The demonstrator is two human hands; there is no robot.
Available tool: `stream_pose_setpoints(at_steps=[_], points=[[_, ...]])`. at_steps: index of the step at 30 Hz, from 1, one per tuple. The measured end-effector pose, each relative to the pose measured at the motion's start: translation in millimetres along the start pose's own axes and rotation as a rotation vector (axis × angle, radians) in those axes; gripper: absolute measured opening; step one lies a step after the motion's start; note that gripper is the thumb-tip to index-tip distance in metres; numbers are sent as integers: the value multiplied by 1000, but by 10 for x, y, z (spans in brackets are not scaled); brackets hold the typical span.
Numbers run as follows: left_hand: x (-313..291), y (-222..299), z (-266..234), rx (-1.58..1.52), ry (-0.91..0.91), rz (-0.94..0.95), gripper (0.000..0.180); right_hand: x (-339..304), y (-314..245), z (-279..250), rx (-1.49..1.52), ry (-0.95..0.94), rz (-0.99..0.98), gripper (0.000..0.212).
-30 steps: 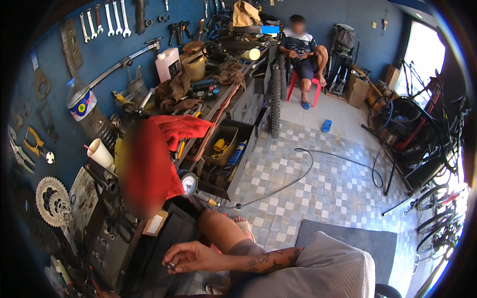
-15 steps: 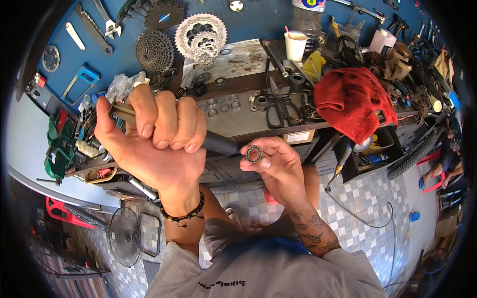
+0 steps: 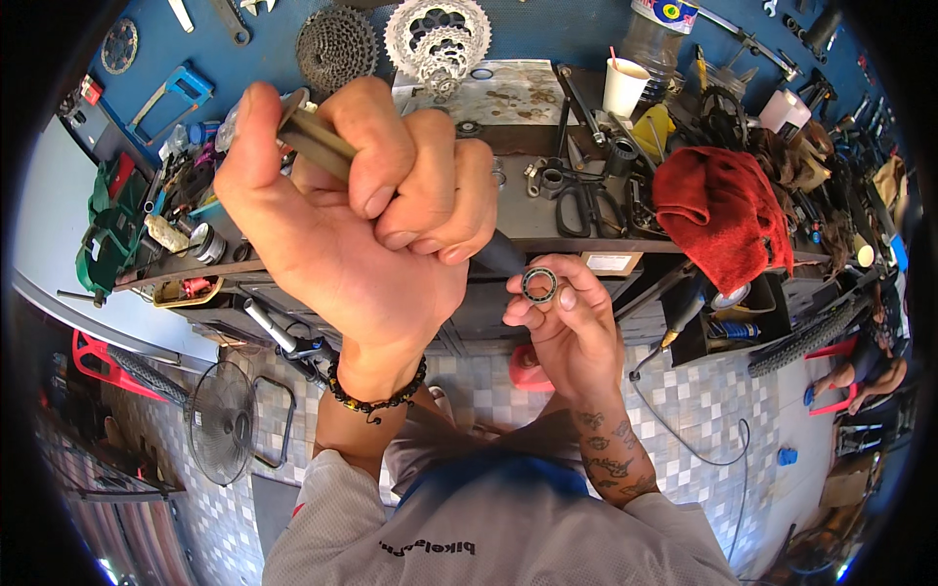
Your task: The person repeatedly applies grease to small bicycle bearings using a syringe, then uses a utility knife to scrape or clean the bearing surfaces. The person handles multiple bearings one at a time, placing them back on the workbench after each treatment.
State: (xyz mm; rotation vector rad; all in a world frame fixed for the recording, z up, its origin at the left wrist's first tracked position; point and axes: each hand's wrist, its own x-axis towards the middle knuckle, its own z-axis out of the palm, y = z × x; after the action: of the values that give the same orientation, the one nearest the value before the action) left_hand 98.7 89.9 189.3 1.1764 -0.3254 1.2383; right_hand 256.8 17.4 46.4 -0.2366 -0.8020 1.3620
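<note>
While the worktop (image 3: 529,219) crosses the upper half of the frame, both hands are in front of it, near the centre. The left hand (image 3: 366,234), left of centre, is clenched around a tool (image 3: 318,145), its thumb lifted apart; such a full grip is perhaps chosen for firmness. The metal end points to the upper left, the dark end toward the centre. The right hand (image 3: 575,330), right of centre, pinches a small bearing ring (image 3: 538,285) by its rim, I suppose to leave its opening uncovered. Whether the dark end touches the ring, I cannot tell.

At the upper right, a red cloth (image 3: 721,215) hangs past the worktop's front edge; nearer the centre lie black scissors (image 3: 589,207), and above them stands a white cup (image 3: 623,90). The left hand blocks the worktop behind it, and its fingers hide the tool's middle.
</note>
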Motion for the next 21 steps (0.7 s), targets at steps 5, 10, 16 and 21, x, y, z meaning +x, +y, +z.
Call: stream_pose_setpoints(at_steps=[5, 10, 16, 21], points=[[-14, -21, 5, 9, -26, -25, 57, -9, 7, 1, 14, 5, -9, 31], [-24, -37, 18, 27, -28, -36, 56, -6, -4, -3, 0, -3, 9, 31], [-23, -44, 24, 20, -9, -43, 56, -17, -22, -8, -20, 2, 15, 31], [-10, -50, 16, 32, -3, -31, 55, -6, -41, -23, -17, -10, 21, 30]])
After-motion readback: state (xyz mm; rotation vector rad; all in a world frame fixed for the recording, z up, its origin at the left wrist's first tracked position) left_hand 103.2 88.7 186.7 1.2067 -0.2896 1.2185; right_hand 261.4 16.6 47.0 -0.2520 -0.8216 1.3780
